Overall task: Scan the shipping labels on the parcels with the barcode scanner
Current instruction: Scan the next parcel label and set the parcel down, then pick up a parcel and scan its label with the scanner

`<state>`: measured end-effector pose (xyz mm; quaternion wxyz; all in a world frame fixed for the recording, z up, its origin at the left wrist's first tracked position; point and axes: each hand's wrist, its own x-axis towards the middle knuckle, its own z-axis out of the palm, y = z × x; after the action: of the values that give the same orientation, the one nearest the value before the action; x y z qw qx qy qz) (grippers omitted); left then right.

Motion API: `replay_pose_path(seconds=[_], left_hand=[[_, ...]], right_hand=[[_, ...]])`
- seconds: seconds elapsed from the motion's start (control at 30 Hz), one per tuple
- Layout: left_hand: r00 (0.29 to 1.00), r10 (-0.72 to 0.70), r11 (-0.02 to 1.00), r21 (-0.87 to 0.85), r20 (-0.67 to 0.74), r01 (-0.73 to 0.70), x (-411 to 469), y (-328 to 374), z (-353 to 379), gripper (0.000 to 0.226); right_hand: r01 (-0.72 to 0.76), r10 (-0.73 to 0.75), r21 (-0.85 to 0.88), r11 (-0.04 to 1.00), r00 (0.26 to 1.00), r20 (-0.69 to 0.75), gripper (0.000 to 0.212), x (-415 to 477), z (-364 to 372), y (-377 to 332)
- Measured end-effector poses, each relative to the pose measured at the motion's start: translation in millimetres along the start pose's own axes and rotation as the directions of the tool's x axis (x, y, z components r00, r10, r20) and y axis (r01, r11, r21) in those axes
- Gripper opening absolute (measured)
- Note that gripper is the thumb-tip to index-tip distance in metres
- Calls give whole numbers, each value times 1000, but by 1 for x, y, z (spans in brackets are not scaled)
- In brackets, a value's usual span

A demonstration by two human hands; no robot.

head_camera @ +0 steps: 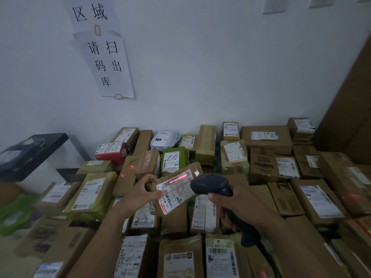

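the small cardboard parcel [180,205] is lifted above the pile, near the middle of the view, and tilted so that its shipping label [174,190] faces the person. a red scan line [179,178] lies across the barcode at the upper end of the label. the left hand [143,192] holds the parcel at its left edge, with the thumb on the label side and the fingers curled round the far side. the parcel looks light and rather stiff, since one hand carries it by the edge. its tape may be a little slippery, so i think a grip at the edge, away from the barcode, is the right place. the right hand [230,205] is closed around the handle of the dark barcode scanner [212,184], whose head points at the label from just beside it. under both arms lie many other parcels, mostly brown cartons with white labels, also a green wrapped one [174,158], a red box [111,152] and a white plastic bag [164,139]. paper signs [109,63] with chinese characters hang on the wall.
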<state>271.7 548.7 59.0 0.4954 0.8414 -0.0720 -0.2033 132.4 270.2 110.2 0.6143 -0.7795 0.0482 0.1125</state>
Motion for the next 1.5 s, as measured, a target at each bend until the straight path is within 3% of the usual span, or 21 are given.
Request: replay_pose_path(seconds=[0.3,0.47,0.6,0.83,0.97,1.1,1.2,1.3,1.4,1.5], left_hand=[[1000,20,999,-35,-16,-21,11,-7,6,35],[994,97,992,-79,-51,-101,20,-2,34,49],[977,190,982,2,-98,-191,34,13,78,76],[959,253,964,114,-130,-239,54,37,151,79],[913,371,919,205,-168,-336,56,43,189,89],[919,387,904,225,-76,-363,65,48,203,106],[918,395,901,192,9,-390,70,47,201,100],[913,406,909,84,41,-408,73,40,194,65],[917,394,916,106,-58,-387,92,27,183,41],[939,314,922,281,-142,-266,134,9,169,48]], right_hand=[[-16,16,23,1000,1000,11,20,9,-3,6],[-52,67,74,996,971,-229,35,22,-16,17],[-105,191,202,974,861,-472,41,32,-43,30],[-129,262,263,956,777,-572,47,34,-79,50],[-125,251,240,963,744,-619,48,41,-92,50],[-106,235,238,965,753,-615,45,49,-100,46],[-137,242,221,966,785,-571,45,58,-104,43],[-157,243,208,966,828,-505,39,70,-102,44],[-179,211,112,977,858,-469,30,83,-98,46],[-193,191,40,980,878,-438,20,94,-95,43]])
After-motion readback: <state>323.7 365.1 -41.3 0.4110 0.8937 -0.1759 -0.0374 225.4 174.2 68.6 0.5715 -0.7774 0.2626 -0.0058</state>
